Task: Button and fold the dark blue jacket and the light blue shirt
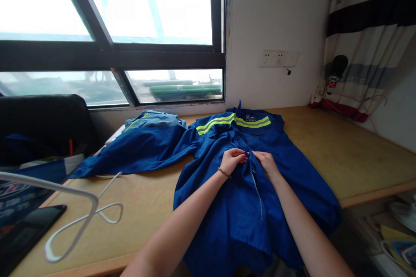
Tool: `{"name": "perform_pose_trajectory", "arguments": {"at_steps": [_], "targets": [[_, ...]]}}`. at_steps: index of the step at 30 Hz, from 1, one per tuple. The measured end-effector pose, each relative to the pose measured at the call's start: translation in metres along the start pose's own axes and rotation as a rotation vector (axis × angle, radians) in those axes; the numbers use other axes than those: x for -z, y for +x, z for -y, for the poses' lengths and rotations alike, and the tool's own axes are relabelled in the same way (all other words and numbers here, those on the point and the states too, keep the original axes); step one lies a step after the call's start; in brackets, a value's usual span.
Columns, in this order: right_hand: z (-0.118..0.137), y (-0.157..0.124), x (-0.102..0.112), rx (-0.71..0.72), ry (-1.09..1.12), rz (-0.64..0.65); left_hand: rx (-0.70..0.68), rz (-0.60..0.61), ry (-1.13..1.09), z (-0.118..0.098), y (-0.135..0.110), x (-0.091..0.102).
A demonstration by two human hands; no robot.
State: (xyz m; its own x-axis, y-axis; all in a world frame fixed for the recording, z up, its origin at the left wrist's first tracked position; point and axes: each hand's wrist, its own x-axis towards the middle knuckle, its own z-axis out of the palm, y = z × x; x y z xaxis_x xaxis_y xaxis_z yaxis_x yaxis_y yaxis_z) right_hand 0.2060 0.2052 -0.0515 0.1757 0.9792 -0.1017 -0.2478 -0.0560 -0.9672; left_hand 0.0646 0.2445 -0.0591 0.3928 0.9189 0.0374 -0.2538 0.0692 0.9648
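A blue work jacket (224, 216) with yellow-green reflective strips across its chest lies spread over the wooden table, its lower part reaching the front edge. One sleeve (139, 147) stretches out to the left. My left hand (233, 159) pinches the edge of the front opening, with a beaded bracelet on its wrist. Close beside it, my right hand (264, 162) grips the other side of the same front placket. The fingertips of both hands nearly meet at the cloth, and any button or fastener between them is too small to make out.
Folded light-blue clothing (156, 119) lies behind the sleeve. A white cable or stand arm (92, 210) loops over the table's left side, near a dark tablet-like device (35, 229). A black chair (42, 117) stands left. Window, wall socket (277, 58) and curtain (364, 52) are behind.
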Motion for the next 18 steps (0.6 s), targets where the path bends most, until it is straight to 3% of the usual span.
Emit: {"name": "perform_pose_trajectory", "arguments": {"at_steps": [5,18], "targets": [[-0.006,0.000,-0.001,-0.010,-0.020,-0.003,-0.015,-0.006,0.036,0.000,-0.001,0.000],[-0.004,-0.010,-0.006,0.453,-0.687,-0.100,-0.043,-0.016,0.163,0.005,0.001,0.000]]}}
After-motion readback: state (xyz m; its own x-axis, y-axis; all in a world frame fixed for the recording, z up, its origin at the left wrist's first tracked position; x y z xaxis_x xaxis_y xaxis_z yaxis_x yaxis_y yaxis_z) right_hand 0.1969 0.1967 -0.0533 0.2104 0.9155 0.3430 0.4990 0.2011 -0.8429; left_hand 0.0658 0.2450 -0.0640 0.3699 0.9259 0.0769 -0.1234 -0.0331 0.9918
